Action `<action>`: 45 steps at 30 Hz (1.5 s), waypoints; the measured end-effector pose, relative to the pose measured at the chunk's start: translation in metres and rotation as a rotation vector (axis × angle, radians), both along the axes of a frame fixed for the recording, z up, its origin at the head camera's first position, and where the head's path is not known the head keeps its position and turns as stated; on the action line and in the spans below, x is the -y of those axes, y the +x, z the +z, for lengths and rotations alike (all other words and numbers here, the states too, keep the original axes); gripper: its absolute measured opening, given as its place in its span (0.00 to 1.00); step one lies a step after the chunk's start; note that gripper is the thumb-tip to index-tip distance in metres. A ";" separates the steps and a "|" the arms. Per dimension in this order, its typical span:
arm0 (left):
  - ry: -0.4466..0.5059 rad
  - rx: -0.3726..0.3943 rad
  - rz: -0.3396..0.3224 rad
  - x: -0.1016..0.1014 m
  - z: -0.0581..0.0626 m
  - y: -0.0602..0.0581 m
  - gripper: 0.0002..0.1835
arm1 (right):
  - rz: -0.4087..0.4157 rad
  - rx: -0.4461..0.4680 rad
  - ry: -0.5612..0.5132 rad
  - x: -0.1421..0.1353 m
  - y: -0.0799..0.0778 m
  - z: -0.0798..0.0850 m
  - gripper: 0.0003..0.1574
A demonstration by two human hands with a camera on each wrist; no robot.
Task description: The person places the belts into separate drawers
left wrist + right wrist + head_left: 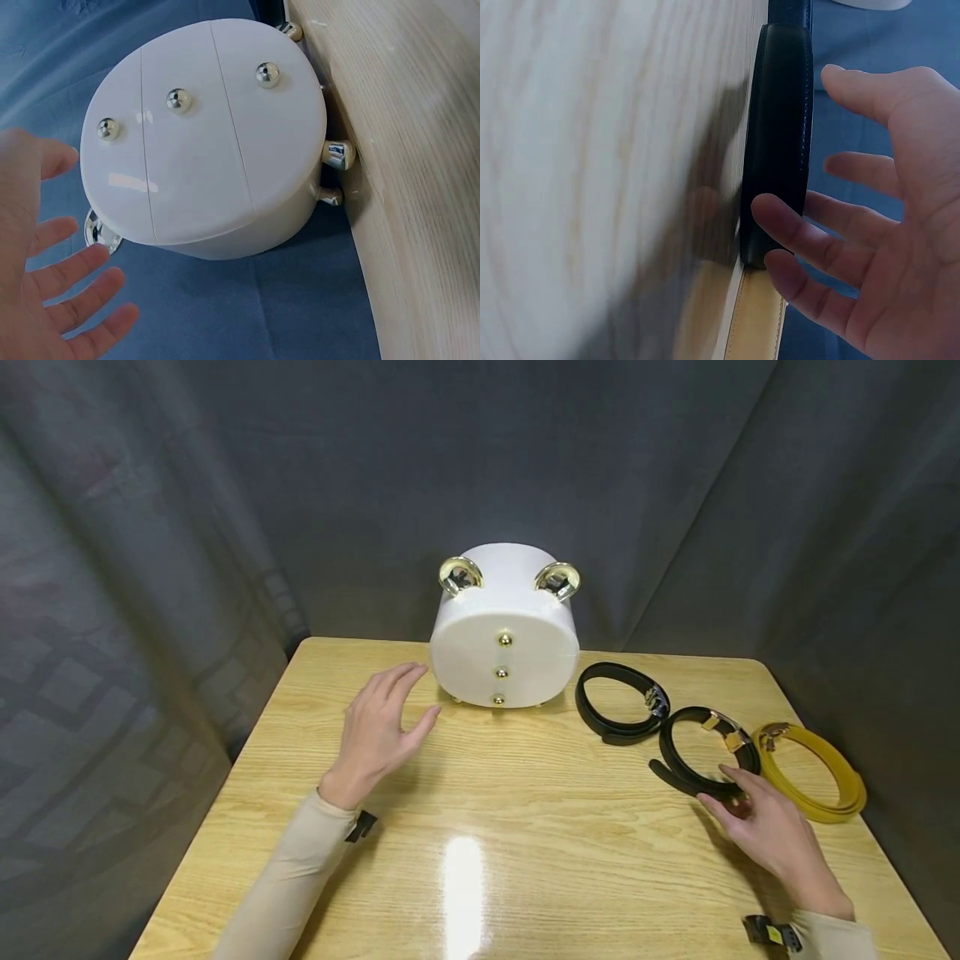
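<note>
A white rounded small chest (468,656) with gold knobs on its front and two gold ear-like pieces on top stands at the back of the table. To its left my left hand (378,727) hovers with fingers apart, holding nothing; the left wrist view shows the chest's drawer seams (232,127). My right hand (776,831) is at the near side of the middle coiled black belt (678,768), which has a gold-toned buckle. Its thumb and fingers (802,232) are spread beside the belt's edge (780,135); whether they touch it I cannot tell.
Another coiled black belt (588,706) with a silver buckle lies between the chest and the middle belt. A coiled yellow belt (851,781) lies at the table's right edge. Dark curtains (510,460) hang around the wooden table (562,860).
</note>
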State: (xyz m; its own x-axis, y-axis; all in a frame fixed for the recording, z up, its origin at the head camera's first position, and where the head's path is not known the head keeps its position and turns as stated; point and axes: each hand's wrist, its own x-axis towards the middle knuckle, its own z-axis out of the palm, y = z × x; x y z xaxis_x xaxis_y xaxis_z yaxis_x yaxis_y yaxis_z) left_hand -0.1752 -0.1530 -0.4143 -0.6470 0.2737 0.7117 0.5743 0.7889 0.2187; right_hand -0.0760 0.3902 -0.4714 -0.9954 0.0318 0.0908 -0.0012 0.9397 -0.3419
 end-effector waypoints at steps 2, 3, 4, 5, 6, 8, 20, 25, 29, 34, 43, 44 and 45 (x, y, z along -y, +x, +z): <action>-0.001 0.000 -0.004 -0.002 0.001 0.000 0.31 | -0.001 0.005 -0.004 0.000 0.000 -0.001 0.49; -0.002 0.003 -0.006 -0.003 0.001 0.000 0.31 | -0.001 0.005 -0.006 -0.001 0.000 -0.001 0.49; -0.004 0.005 -0.006 -0.004 0.001 0.000 0.30 | -0.002 0.007 -0.008 -0.001 0.000 -0.002 0.49; -0.007 0.011 -0.005 -0.005 0.001 0.000 0.30 | -0.001 0.011 -0.010 -0.001 0.000 -0.002 0.49; -0.010 0.017 -0.005 -0.006 0.001 0.000 0.30 | 0.000 0.010 -0.011 -0.002 -0.001 -0.003 0.50; -0.018 0.036 0.000 -0.008 0.001 0.000 0.30 | 0.003 0.008 -0.016 -0.003 -0.001 -0.004 0.49; -0.007 0.074 -0.014 -0.024 0.003 -0.002 0.28 | 0.018 -0.004 -0.037 -0.004 -0.004 -0.008 0.46; 0.013 0.077 -0.025 -0.031 0.004 -0.004 0.27 | 0.024 -0.031 -0.047 -0.003 -0.005 -0.011 0.42; 0.020 0.082 -0.034 -0.038 0.005 -0.007 0.27 | 0.024 -0.023 -0.058 -0.003 -0.005 -0.012 0.40; 0.028 0.092 -0.039 -0.044 0.007 -0.010 0.27 | 0.021 -0.012 -0.057 -0.004 -0.006 -0.012 0.36; 0.042 0.093 -0.053 -0.052 0.015 -0.016 0.27 | 0.016 -0.050 -0.035 0.000 -0.008 -0.011 0.27; 0.044 0.089 -0.056 -0.053 0.015 -0.017 0.27 | 0.012 -0.046 -0.037 0.000 -0.009 -0.011 0.27; 0.045 0.089 -0.058 -0.054 0.015 -0.017 0.27 | 0.008 -0.043 -0.039 0.000 -0.009 -0.011 0.27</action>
